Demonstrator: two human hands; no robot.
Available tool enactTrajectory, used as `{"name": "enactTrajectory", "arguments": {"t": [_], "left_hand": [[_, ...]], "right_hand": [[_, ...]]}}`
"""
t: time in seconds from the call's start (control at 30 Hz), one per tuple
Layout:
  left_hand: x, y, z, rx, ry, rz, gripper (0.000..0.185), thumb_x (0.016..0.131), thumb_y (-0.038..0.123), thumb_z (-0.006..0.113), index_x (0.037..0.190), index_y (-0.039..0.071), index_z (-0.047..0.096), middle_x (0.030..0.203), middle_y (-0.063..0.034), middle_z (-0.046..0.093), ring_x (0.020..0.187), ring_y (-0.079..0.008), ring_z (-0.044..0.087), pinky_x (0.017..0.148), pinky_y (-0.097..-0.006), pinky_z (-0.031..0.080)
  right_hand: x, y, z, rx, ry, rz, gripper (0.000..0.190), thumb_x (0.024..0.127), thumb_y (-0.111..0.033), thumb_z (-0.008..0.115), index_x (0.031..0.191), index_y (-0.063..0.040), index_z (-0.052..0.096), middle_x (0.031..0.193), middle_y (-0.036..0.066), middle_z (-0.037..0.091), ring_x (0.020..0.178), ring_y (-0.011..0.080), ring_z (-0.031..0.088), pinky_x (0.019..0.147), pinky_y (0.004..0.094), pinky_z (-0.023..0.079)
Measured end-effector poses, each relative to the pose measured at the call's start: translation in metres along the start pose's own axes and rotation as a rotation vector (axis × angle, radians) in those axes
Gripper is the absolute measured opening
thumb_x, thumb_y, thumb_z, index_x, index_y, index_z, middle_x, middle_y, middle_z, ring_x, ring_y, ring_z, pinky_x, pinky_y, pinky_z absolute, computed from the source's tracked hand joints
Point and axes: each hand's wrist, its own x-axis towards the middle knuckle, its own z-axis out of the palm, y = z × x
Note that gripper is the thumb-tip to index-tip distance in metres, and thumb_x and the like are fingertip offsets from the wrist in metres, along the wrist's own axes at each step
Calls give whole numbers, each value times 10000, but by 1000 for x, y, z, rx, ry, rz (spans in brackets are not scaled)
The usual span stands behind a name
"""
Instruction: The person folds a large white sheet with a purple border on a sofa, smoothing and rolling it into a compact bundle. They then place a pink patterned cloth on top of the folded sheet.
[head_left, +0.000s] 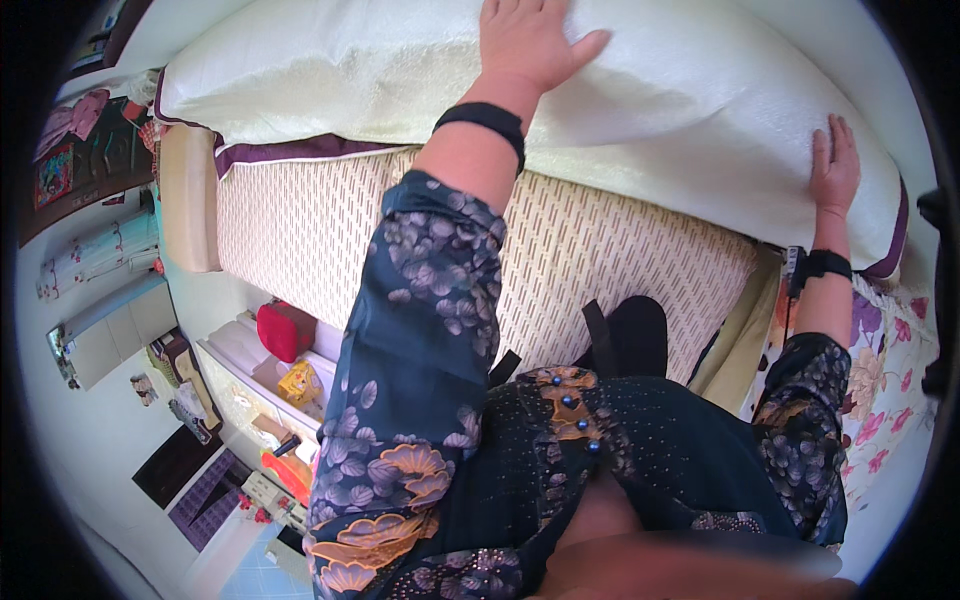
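Observation:
A white, slightly shiny fabric cover with purple edging drapes across the sofa's far side. My left hand lies palm down on it at the top middle, thumb spread wide; the fingertips reach the picture's edge. Farther right, my right hand rests on the same cover near its right end, fingers extended. Neither hand grasps anything visible. Below the cover shows a cream seat cushion with brown dashes. The cover's purple border hangs loosely over the back of the seat on the left.
A beige armrest bounds the seat on the left. Past it, an open drawer or low shelf holds a red box and a yellow packet. Floral fabric hangs on the right. A black strap lies against the seat.

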Motion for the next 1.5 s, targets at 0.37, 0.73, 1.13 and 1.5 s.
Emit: {"name": "enactTrajectory", "arguments": {"t": [0.37, 0.73, 1.13, 1.5], "left_hand": [[3, -7, -10, 70, -119, 223, 899, 700, 665, 594, 1317, 32, 429, 1388, -220, 375, 1305, -364, 327, 1075, -478, 250], [9, -5, -12, 207, -192, 401, 937, 651, 585, 691, 1340, 24, 395, 1402, -211, 358, 1316, -358, 312, 1085, -442, 255], [9, -11, -6, 203, -127, 457, 923, 630, 541, 721, 1326, 20, 411, 1386, -218, 375, 1288, -364, 344, 1077, -430, 274], [15, -19, 6, 181, -40, 529, 810, 663, 483, 740, 1321, 105, 457, 1378, -124, 428, 1230, -294, 444, 1014, -377, 380]], "right_hand": [[-4, 19, 9, 35, 16, 32, 425, 889, -358, 522, 1184, -59, 586, 1251, 152, 551, 1186, 301, 495, 995, 357, 378], [-8, -17, -13, -22, 68, 191, 371, 884, -296, 541, 1124, -19, 605, 1201, 192, 568, 1152, 344, 504, 991, 391, 384], [-13, -19, -7, 13, 159, 248, 340, 870, -286, 561, 1053, -8, 632, 1098, 193, 615, 1091, 331, 546, 948, 380, 420], [-72, -248, 75, 986, -677, -187, 306, 822, -262, 597, 1068, -84, 635, 1059, 120, 637, 1010, 298, 582, 889, 385, 449]]}}
